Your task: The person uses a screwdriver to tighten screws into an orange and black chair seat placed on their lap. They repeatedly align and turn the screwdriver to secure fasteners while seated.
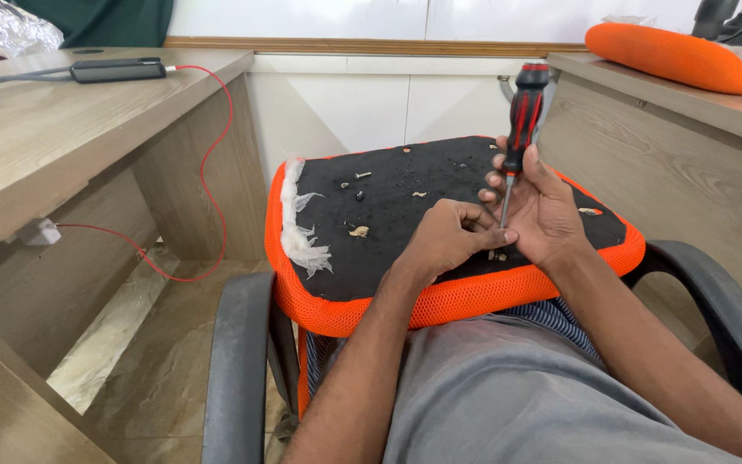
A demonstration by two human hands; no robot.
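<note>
The right hand (547, 206) is grasping a screwdriver (521, 120) with a red and black handle, held upright, its metal shaft pointing down onto the black underside of an orange mesh seat cushion (371, 305) that lies on the person's lap. The left hand (448, 236) is clenched around the lower part of the shaft, fingertips pinching it near the tip, close to the near right edge of the cushion. Small screws (361, 175) and bits of debris lie scattered on the black surface, and torn white padding (301, 232) hangs along its left edge.
</note>
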